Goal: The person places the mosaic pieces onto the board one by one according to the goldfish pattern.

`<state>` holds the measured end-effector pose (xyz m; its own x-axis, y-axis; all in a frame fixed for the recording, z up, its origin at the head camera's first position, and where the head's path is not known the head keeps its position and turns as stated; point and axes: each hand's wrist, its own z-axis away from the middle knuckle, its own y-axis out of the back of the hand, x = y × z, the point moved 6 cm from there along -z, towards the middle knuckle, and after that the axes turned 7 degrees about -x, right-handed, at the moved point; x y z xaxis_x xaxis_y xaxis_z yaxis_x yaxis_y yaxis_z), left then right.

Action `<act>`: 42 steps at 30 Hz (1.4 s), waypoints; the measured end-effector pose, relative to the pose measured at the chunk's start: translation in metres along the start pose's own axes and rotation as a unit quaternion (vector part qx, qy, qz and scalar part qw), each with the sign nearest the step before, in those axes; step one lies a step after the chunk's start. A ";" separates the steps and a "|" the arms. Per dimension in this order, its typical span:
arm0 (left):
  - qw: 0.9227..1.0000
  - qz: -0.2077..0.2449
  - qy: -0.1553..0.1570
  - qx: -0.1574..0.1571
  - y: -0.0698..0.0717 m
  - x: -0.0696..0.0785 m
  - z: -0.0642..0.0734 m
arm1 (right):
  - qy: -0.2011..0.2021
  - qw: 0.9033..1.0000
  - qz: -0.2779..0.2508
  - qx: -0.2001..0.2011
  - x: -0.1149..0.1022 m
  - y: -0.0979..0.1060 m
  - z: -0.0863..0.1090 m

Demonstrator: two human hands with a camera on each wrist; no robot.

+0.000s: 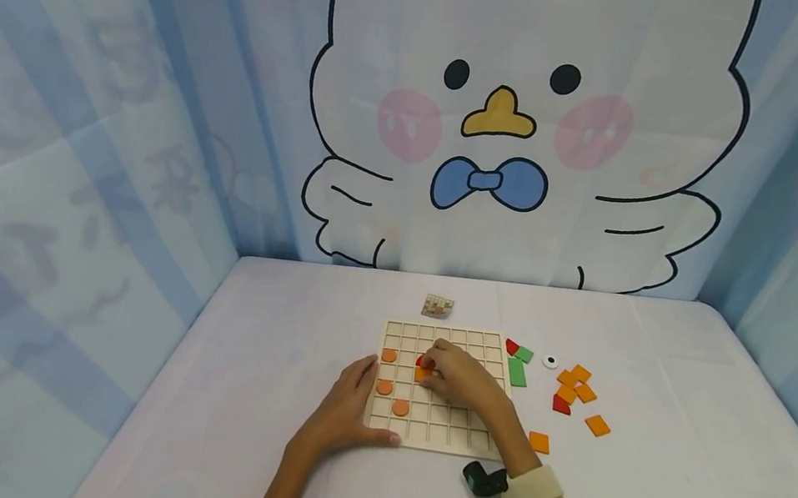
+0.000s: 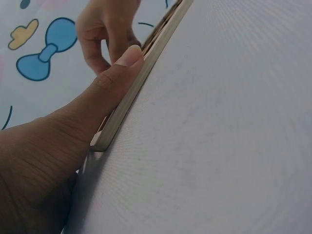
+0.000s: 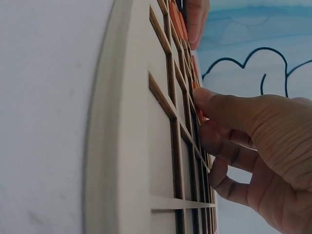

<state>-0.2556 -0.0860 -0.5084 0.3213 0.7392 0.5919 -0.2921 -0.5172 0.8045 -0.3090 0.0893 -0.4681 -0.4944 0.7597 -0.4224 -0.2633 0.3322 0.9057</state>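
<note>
A pale wooden grid board (image 1: 450,438) lies on the table, with round orange discs (image 1: 400,407) in several cells. My left hand (image 1: 345,406) spans the board's near left corner, fingers extended along the left side. In the left wrist view, its thumb (image 2: 114,70) rests on the near edge. Over the board's middle, my right hand (image 1: 464,377) pinches an orange square tile (image 1: 422,376) between thumb and fingertips. A red piece (image 1: 420,360) shows right by those fingertips, partly hidden. The right wrist view shows the right hand (image 3: 258,136) with its other fingers curled.
Right of the board lie loose orange tiles (image 1: 598,426), green pieces (image 1: 516,372), red pieces (image 1: 562,405) and a white round piece with a dark centre (image 1: 550,361). Behind the board sits a small patterned item (image 1: 438,306). A printed curtain (image 1: 490,244) hangs behind the table.
</note>
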 end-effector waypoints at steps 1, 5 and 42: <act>1.000 -0.001 0.000 -0.001 0.000 0.000 0.000 | 0.000 1.000 -0.001 0.000 0.000 0.000 0.000; 1.000 0.002 0.001 0.000 0.000 0.000 -0.001 | 0.001 1.000 -0.003 0.004 0.000 0.002 0.001; 1.000 -0.009 0.001 -0.004 -0.001 -0.001 -0.001 | -0.010 1.000 -0.003 0.019 -0.004 0.007 0.008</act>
<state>-0.2570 -0.0858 -0.5102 0.3245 0.7497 0.5767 -0.2934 -0.4999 0.8149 -0.3024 0.0926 -0.4594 -0.4757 0.7689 -0.4272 -0.2349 0.3569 0.9041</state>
